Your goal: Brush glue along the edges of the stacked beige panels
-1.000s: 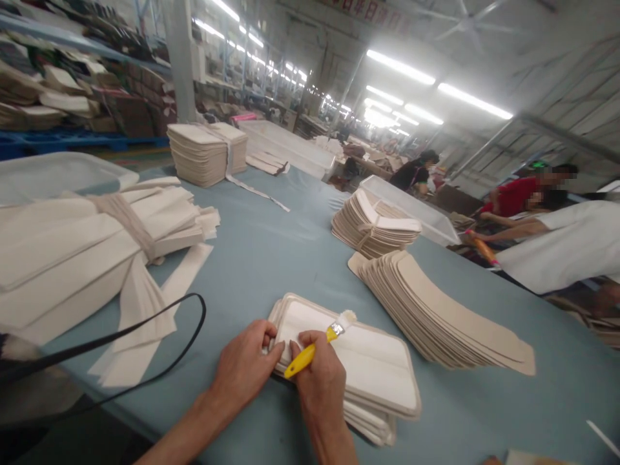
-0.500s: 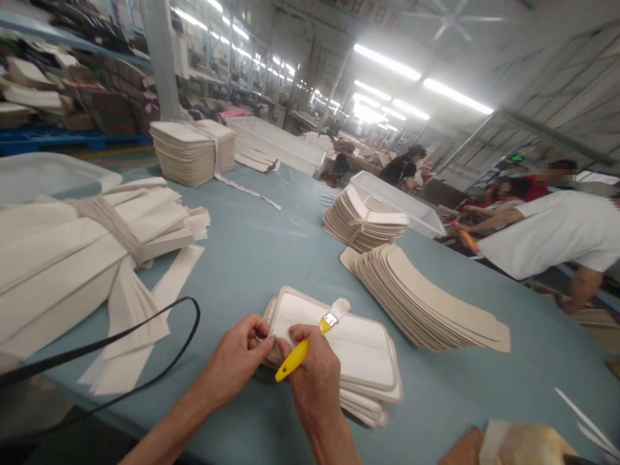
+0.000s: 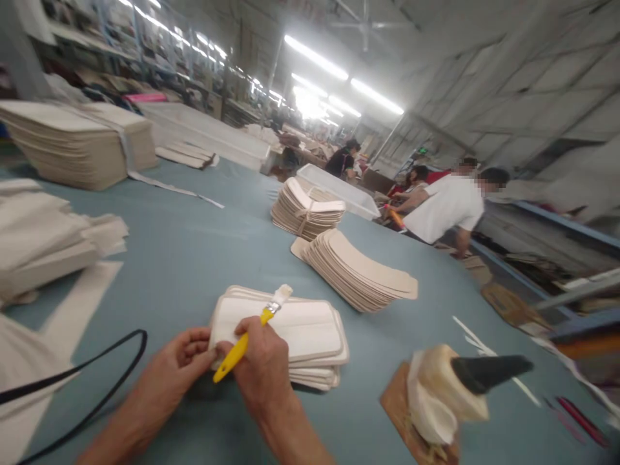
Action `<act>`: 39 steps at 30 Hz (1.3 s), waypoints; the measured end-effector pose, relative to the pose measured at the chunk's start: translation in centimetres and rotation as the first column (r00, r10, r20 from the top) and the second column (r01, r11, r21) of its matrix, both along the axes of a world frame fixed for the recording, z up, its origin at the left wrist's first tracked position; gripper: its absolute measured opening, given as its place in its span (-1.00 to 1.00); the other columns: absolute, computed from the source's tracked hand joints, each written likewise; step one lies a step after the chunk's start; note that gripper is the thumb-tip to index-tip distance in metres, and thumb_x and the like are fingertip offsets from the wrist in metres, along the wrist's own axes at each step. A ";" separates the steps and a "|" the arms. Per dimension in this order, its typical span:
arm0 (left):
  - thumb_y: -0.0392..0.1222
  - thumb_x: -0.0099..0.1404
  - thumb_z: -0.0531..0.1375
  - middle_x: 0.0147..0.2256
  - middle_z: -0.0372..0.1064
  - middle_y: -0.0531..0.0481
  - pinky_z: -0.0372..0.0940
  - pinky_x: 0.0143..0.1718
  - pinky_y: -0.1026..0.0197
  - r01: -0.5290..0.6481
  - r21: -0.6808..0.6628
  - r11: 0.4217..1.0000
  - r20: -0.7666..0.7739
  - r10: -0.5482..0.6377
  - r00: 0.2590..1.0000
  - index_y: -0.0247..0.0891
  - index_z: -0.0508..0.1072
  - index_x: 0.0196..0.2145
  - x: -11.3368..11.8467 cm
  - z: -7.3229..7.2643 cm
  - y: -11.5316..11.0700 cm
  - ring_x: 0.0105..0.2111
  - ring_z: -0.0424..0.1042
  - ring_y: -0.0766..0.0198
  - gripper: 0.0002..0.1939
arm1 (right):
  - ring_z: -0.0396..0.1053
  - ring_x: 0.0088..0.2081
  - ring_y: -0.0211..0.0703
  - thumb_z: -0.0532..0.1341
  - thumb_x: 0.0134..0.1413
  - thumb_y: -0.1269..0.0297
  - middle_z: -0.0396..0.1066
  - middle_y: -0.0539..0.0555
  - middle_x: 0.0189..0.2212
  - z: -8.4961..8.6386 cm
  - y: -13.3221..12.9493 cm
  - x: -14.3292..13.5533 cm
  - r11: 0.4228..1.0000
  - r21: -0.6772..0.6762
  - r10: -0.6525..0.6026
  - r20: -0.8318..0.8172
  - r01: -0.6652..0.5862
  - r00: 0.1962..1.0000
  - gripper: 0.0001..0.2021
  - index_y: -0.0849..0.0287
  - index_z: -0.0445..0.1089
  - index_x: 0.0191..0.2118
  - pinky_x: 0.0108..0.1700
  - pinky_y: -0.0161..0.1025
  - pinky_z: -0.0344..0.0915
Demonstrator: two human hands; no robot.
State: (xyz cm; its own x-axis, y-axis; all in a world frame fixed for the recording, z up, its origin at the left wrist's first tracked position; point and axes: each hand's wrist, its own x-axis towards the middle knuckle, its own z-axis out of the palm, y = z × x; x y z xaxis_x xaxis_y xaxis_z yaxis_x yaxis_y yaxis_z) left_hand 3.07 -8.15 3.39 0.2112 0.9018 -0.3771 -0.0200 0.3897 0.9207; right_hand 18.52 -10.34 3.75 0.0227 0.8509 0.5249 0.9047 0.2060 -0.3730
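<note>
A stack of white panels with beige borders point(image 3: 310, 329) lies on the blue-green table point(image 3: 184, 258). My right hand point(image 3: 261, 358) rests over the stack's left part, holding a yellow brush point(image 3: 237, 354) whose pale bristles point up and away. At the stack's left edge, my left hand point(image 3: 186, 361) pinches the near left corner between thumb and fingers; fingertips of my right hand are close beside it. Behind the stack sit a fanned pile of beige curved pieces point(image 3: 361, 268) and a tied bundle point(image 3: 307, 210).
At right, a pale wrapped container with a dark cone point(image 3: 491, 373) stands on a brown board point(image 3: 394, 394). Fabric strips point(image 3: 53, 239) and a black cord point(image 3: 109, 349) lie left. A tall tied stack point(image 3: 82, 148) is back left. People work beyond the table.
The view has swung right, so the table items sit farther left and the wrapped container shows fully. Both hands stay at the stack's left corner, with the brush still in my right hand.
</note>
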 end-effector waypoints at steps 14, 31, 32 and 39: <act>0.27 0.20 0.30 -0.36 0.50 -0.01 0.31 -0.35 0.25 0.078 0.212 0.974 0.007 -0.081 0.997 -0.27 0.52 -0.16 0.2 1.0 -3.0 -0.38 0.41 0.23 -0.47 | 0.49 -0.42 -0.17 0.32 0.16 0.34 0.48 -0.08 -0.42 2.9 -2.2 1.2 0.972 -0.151 0.147 -0.217 -0.182 0.965 -0.85 0.05 0.31 -0.25 -0.35 -0.35 0.29; 0.14 0.20 0.28 -0.36 0.46 0.02 0.28 -0.31 0.24 0.080 0.186 0.979 0.064 -0.094 0.994 -0.25 0.47 -0.24 0.2 0.1 -3.0 -0.38 0.38 0.26 -0.61 | 0.41 -0.47 -0.13 0.21 0.16 0.30 0.42 -0.09 -0.51 3.6 -0.4 1.4 0.889 -0.414 0.087 -0.268 -0.196 0.959 -0.89 0.01 0.22 -0.31 -0.40 -0.32 0.12; 0.14 0.19 0.29 -0.39 0.44 0.04 0.27 -0.33 0.25 0.077 0.178 0.981 0.068 -0.090 0.994 -0.25 0.46 -0.25 0.3 0.1 -3.0 -0.41 0.36 0.27 -0.62 | 0.40 -0.48 -0.13 0.18 0.18 0.30 0.42 -0.09 -0.52 3.4 -0.4 1.4 0.895 -0.402 0.088 -0.269 -0.195 0.959 -0.90 0.01 0.21 -0.31 -0.41 -0.32 0.11; 0.14 0.15 0.30 -0.43 0.41 0.07 0.17 -0.47 0.29 0.051 0.140 0.989 0.095 -0.065 0.993 -0.25 0.42 -0.24 0.2 -0.5 -2.8 -0.48 0.30 0.33 -0.59 | 0.44 -0.44 -0.16 0.15 0.21 0.31 0.46 -0.09 -0.47 2.8 -1.2 1.2 0.906 -0.359 0.099 -0.330 -0.222 0.939 -0.97 0.03 0.27 -0.26 -0.37 -0.34 0.20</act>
State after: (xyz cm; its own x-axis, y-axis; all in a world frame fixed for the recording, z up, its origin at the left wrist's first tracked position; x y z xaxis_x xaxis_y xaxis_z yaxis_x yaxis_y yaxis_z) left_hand 3.29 -10.98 2.87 0.2947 0.9287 -0.2251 -0.0946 0.2627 0.9602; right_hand 19.74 -11.55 6.55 -0.0297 0.9890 0.1448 0.7052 0.1234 -0.6982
